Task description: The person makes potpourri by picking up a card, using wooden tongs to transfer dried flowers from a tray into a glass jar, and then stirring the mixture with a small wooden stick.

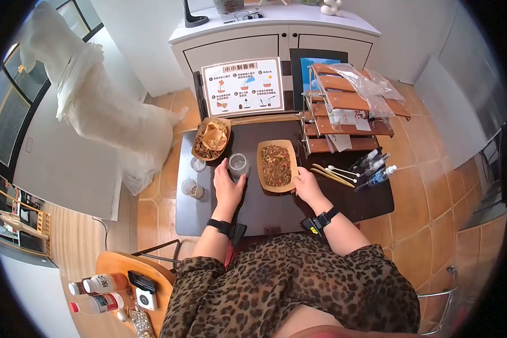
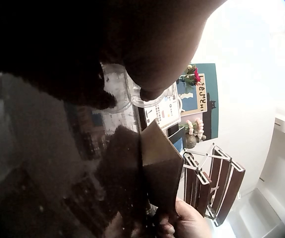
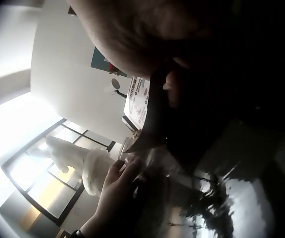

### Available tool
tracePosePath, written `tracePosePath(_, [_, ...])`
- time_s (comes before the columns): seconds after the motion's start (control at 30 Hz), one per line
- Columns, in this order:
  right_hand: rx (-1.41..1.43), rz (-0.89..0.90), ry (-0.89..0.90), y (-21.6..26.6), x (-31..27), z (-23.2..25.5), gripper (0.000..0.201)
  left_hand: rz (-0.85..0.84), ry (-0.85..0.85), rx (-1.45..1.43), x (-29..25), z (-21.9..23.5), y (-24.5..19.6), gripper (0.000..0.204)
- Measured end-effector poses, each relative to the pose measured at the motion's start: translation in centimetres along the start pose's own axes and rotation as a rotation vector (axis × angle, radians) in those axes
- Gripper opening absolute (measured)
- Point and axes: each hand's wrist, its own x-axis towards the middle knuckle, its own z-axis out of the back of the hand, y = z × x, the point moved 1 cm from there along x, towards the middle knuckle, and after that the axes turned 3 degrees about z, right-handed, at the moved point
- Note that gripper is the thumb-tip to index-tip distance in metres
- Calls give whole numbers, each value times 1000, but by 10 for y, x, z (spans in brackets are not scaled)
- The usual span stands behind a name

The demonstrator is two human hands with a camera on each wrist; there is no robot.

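Observation:
A glass jar (image 1: 238, 162) stands on the dark table between the thumb and fingers of my left hand (image 1: 228, 188); the left wrist view shows the jar (image 2: 117, 89) with a digit at either side. My right hand (image 1: 311, 188) pinches the right edge of a brown paper tray (image 1: 292, 163) holding reddish-brown dried bits. From the left wrist side, that tray (image 2: 162, 166) looks tilted, with the right hand (image 2: 189, 220) at its near end. The right wrist view is dark, but the left hand (image 3: 115, 196) is visible by the glass.
Another paper tray (image 1: 227, 135) with dried pieces and crumpled paper lies back left, near a small glass dish (image 1: 198, 164) and a filled jar (image 1: 192, 188). Wooden tools (image 1: 332, 176), small bottles (image 1: 382, 176) and a tiered rack (image 1: 343, 101) stand right. An instruction sheet (image 1: 243, 87) is behind.

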Motion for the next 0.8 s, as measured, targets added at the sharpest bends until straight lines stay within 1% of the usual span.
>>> tracePosePath(0.03, [-12,7,6,-3,1,0,28,-3,-2,1,0,0,0,79])
tracePosePath(0.07, [-18,60,5,-12,6,-2,27,-7,-4,1,0,-1,1,79])
tracePosePath(0.1, [3,30,0,-18,6,-1,27,-12,-6,2,0,-1,1,79])
tracePosePath(0.17, [46,-29,-8,1,-1,-2,27,-10,-8,6,0,-2,2,79])
tracePosePath(0.37, [48,-47,4,2,0,-1,28,-15,-9,13,0,-1,1,79])
tracePosePath(0.47, [63,-12,-17,-5,2,-3,28,-13,-8,18,-1,-1,2,79])
tracePosePath(0.57, [24,-35,15,-4,2,-2,27,-9,-5,22,0,-1,1,79])
tracePosePath(0.67, [70,-25,-34,-5,1,-3,27,-13,-8,27,-1,-2,3,79])
tracePosePath(0.77, [3,-33,26,-6,3,0,27,-18,-12,29,-1,-2,2,78])
tracePosePath(0.8, [23,-32,7,-8,3,-1,27,-21,-12,29,-1,-1,2,78])
